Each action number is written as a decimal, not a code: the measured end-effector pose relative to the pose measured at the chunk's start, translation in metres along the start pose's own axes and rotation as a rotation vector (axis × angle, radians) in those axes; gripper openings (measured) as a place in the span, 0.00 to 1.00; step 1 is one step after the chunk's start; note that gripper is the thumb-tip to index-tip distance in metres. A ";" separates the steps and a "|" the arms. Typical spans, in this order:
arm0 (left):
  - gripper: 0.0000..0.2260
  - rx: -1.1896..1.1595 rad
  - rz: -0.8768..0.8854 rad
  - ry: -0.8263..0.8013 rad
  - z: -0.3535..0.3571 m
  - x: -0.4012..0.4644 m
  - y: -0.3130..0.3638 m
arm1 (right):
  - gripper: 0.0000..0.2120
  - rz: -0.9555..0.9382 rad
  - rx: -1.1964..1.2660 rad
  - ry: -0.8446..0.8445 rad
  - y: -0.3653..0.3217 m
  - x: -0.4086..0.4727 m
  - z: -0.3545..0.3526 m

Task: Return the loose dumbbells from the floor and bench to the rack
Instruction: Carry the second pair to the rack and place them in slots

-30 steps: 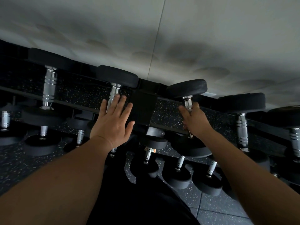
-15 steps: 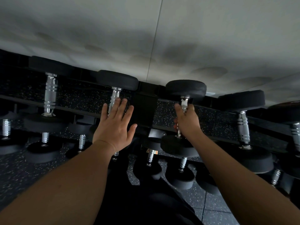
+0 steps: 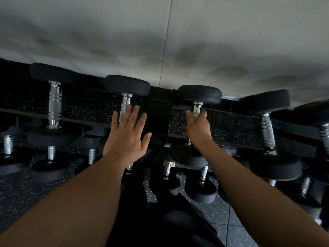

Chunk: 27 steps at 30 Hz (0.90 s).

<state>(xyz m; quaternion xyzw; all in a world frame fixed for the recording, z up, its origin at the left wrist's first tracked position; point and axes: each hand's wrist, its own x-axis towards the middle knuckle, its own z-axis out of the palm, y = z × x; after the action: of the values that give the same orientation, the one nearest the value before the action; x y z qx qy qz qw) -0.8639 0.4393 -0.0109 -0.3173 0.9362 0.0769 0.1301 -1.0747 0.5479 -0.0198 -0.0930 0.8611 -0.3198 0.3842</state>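
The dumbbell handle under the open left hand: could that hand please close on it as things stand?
Probably yes: the left hand lies flat over the dumbbell handle, fingers straight, with nothing between.

The scene is dim and underexposed. The pale wall (image 3: 231, 32) catches the most light, mottled with soft grey shadows. Below it the rack (image 3: 158, 118) sinks into near-black (detail mostly lost), with small glints on chrome handles. Wide-angle distortion bows straight lines toward the edges; focus is slightly soft throughout.

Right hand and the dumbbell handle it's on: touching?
Touching. The head view shows the right hand with fingers curled round the chrome handle of the dumbbell on the rack's top shelf.
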 end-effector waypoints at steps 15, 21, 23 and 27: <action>0.30 -0.021 0.020 0.059 0.000 -0.003 0.000 | 0.17 0.037 -0.080 -0.001 -0.005 -0.018 0.016; 0.31 -0.019 0.036 0.095 0.001 -0.005 0.001 | 0.19 -0.102 -0.317 -0.018 0.006 -0.042 -0.009; 0.31 -0.014 0.040 0.105 0.001 -0.006 0.001 | 0.20 -0.146 -0.367 -0.031 0.015 -0.055 -0.026; 0.31 0.003 0.026 0.108 0.002 -0.007 0.004 | 0.25 -0.139 -0.456 0.034 0.040 -0.075 -0.066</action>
<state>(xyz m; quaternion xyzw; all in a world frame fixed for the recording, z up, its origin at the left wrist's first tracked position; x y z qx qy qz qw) -0.8604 0.4472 -0.0100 -0.3087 0.9460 0.0598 0.0791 -1.0669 0.6408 0.0335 -0.2312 0.9088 -0.1441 0.3159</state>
